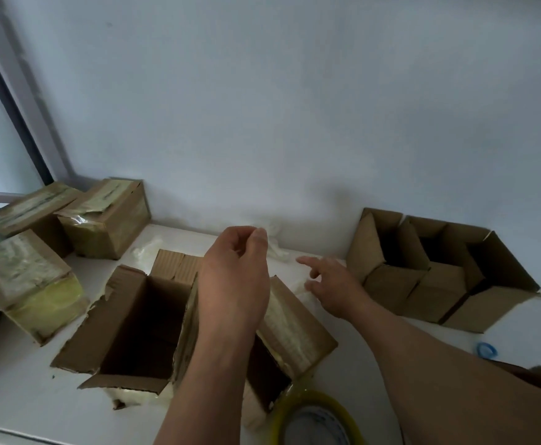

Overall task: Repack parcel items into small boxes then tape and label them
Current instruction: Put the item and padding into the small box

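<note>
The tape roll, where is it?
The tape roll sits at the bottom edge of the head view, between the two forearms, just in front of the open box.

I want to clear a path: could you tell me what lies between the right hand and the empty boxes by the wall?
In the head view, only bare white table separates the right hand from the empty boxes.
</note>
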